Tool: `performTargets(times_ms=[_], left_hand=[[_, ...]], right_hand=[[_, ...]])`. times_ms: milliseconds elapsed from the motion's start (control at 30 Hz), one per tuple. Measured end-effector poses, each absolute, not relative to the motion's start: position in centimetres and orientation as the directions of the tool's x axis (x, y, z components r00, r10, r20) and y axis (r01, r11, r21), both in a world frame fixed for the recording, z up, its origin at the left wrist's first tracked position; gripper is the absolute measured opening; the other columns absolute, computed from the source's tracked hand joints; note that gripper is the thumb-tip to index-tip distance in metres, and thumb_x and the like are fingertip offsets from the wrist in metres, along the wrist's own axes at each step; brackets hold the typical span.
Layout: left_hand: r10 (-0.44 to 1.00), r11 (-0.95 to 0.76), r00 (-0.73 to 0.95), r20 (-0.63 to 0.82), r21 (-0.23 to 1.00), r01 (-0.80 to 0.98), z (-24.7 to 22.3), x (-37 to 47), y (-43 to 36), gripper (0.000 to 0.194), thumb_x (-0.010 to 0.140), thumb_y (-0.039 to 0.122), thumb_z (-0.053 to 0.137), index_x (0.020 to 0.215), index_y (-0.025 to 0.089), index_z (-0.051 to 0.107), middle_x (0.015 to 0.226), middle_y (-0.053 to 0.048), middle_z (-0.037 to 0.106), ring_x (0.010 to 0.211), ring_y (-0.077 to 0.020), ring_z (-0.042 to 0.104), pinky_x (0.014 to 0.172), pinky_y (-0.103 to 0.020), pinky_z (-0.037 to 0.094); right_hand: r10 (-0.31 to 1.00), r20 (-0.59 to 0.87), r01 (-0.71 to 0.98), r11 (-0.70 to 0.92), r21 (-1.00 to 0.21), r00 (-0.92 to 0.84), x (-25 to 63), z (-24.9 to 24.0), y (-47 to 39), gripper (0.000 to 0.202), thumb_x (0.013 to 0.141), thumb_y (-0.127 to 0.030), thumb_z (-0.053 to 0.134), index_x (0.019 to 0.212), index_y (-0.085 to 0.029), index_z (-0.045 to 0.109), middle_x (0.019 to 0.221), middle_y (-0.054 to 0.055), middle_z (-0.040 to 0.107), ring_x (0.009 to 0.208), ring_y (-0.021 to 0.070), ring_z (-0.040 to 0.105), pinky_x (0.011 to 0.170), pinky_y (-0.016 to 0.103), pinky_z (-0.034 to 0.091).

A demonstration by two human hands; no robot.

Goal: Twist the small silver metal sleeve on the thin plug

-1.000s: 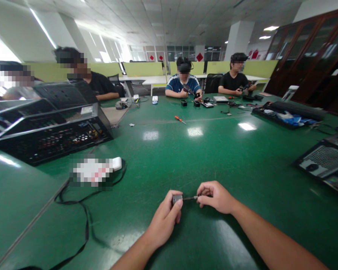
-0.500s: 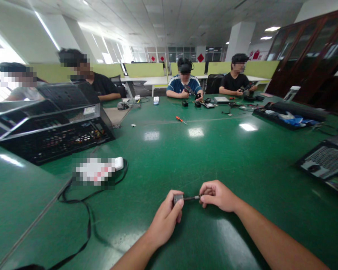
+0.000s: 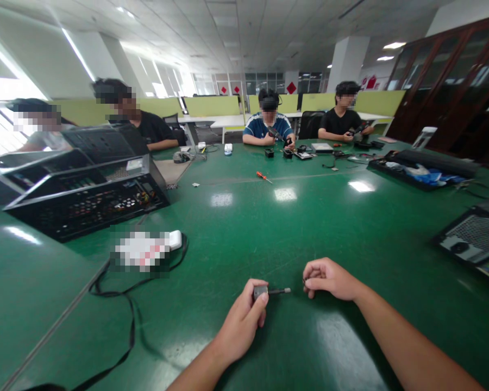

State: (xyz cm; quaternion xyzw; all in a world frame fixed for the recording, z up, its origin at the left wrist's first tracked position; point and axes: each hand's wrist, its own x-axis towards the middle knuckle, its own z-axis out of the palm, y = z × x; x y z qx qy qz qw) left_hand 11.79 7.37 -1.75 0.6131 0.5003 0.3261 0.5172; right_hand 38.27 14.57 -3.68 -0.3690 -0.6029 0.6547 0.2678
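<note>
My left hand (image 3: 244, 315) grips a small grey block (image 3: 260, 292) between thumb and fingers. From the block a thin dark stem (image 3: 277, 291) sticks out to the right, ending in a pale metallic tip (image 3: 287, 290). Across a short gap from this tip is my right hand (image 3: 328, 279), its fingers curled and thumb pressed in. A tiny dark piece (image 3: 304, 282) shows at its fingertips, too small to name. Both hands are just above the green table (image 3: 212, 239).
To the left stands an open computer case (image 3: 93, 203); a black strap (image 3: 132, 320) trails near a white item (image 3: 175, 239). An orange screwdriver (image 3: 263, 177) lies ahead. Right are a black tray (image 3: 415, 176) and another computer case (image 3: 472, 236). Several people sit across the table.
My right hand has drawn away to the right from the stem's tip, with a tiny dark piece at its fingertips. The left hand still holds the grey block. The view has shifted slightly.
</note>
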Motion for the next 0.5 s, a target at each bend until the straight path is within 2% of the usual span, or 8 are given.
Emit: performTargets(times_ms=[200,333,433,500], left_hand=[[0.919,0.034,0.371,-0.137,0.962,0.270,-1.8,11.8,7.5,0.032,0.097,0.048,0.040,0.110,0.021,0.051,0.070,0.003,0.048,0.063,-0.0148,0.046,0.060,-0.025,0.037],[0.898,0.090,0.408,-0.165,0.976,0.198,-1.4,11.5,6.7,0.036,0.095,0.052,0.041,0.099,0.019,0.053,0.069,0.003,0.043,0.060,-0.0131,0.042,0.057,-0.024,0.033],[0.823,0.184,0.498,-0.271,0.959,0.218,-0.2,8.2,4.6,0.041,0.093,0.058,0.043,0.099,0.018,0.054,0.065,0.005,0.039,0.058,-0.0122,0.036,0.054,-0.024,0.029],[0.724,0.265,0.583,-0.368,0.929,0.257,0.9,4.5,2.6,0.046,0.087,0.062,0.052,0.097,0.017,0.058,0.066,0.004,0.043,0.059,-0.0119,0.037,0.054,-0.023,0.029]], right_hand=[[0.802,-0.105,-0.161,-0.244,-0.956,-0.588,38.7,-4.7,15.3,0.033,0.068,-0.030,0.080,0.088,-0.013,0.061,0.084,0.009,0.073,0.069,0.0168,0.069,0.069,0.030,0.050],[0.845,-0.081,-0.352,-0.305,-0.885,-0.528,38.2,-4.8,15.4,0.034,0.070,-0.028,0.078,0.099,-0.015,0.064,0.077,0.006,0.072,0.065,0.0146,0.066,0.063,0.026,0.049],[0.824,-0.092,-0.409,-0.370,-0.834,-0.559,37.3,-5.0,14.8,0.029,0.072,-0.030,0.077,0.093,-0.014,0.066,0.071,0.006,0.071,0.060,0.0144,0.064,0.058,0.025,0.048],[0.735,-0.085,-0.383,-0.444,-0.810,-0.672,36.2,-5.2,13.8,0.029,0.070,-0.032,0.078,0.089,-0.011,0.067,0.070,0.008,0.071,0.058,0.0154,0.065,0.056,0.026,0.049]])
